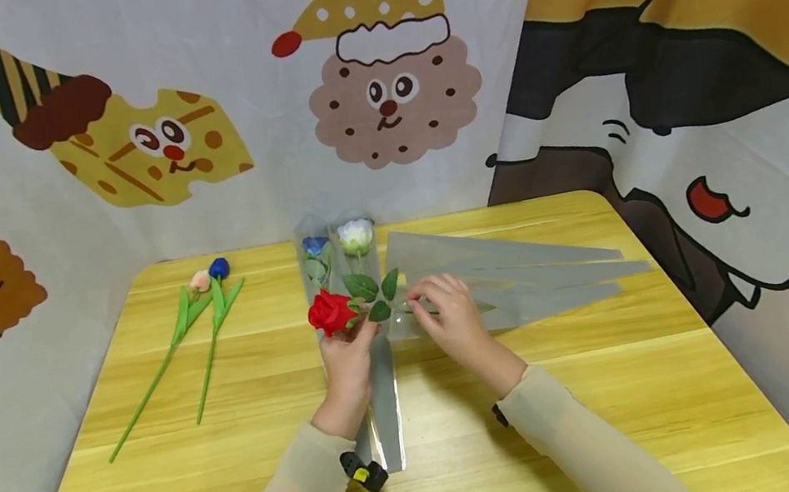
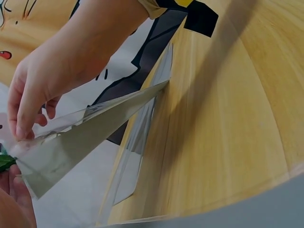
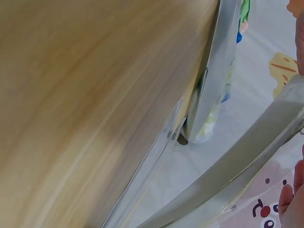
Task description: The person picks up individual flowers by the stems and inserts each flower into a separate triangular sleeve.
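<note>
In the head view, my left hand (image 1: 350, 361) holds a red artificial rose (image 1: 330, 311) just under its bloom, with the flower facing left. Its green leaves (image 1: 362, 286) spread at the wide mouth of a clear and grey tapered flower sleeve (image 1: 443, 325). My right hand (image 1: 453, 313) pinches the upper edge of that mouth with thumb and fingertips. Seen from the left wrist, the sleeve (image 2: 80, 147) is lifted off the table, narrow end pointing away. The rose's stem runs right, into the sleeve.
Two sleeved flowers, one blue (image 1: 315, 245) and one white (image 1: 355, 237), lie behind my left hand. Further left are a pink tulip (image 1: 199, 282) and a blue tulip (image 1: 219, 268). More flat sleeves (image 1: 501, 252) fan out at right. A cartoon-printed curtain (image 1: 208, 213) stands behind the table.
</note>
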### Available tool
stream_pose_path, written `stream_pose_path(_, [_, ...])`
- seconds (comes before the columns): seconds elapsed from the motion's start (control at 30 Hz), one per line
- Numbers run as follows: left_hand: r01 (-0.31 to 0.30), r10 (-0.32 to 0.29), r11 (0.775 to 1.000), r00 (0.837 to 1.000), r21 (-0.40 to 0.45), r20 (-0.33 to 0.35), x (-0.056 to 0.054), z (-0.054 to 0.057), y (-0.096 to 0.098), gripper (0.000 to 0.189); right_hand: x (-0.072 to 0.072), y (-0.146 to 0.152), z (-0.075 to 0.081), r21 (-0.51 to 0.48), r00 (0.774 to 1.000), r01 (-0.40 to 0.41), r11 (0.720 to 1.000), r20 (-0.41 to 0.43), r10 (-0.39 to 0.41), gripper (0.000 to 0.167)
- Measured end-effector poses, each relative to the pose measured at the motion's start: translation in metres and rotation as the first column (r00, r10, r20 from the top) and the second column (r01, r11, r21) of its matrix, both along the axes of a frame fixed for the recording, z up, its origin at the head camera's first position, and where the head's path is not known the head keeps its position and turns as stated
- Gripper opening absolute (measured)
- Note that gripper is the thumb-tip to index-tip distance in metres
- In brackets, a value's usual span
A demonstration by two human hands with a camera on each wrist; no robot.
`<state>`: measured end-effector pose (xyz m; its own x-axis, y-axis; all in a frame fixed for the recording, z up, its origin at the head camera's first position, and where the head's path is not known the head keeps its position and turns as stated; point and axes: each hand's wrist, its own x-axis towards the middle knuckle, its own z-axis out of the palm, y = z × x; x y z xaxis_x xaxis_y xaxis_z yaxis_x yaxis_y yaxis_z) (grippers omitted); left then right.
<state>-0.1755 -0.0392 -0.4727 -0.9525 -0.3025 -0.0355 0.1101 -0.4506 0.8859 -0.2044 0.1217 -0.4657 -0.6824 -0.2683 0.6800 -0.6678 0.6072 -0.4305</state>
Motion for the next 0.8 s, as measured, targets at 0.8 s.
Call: stream_pose_path(0.8, [0.005,-0.086,0.539,0.995,-0.842,-0.049,-0.011,0.022,-0.059,0.028,-0.001,0.009,0.0,-0.016,1.0,0.014,1.0,0.02,-0.014,0.003])
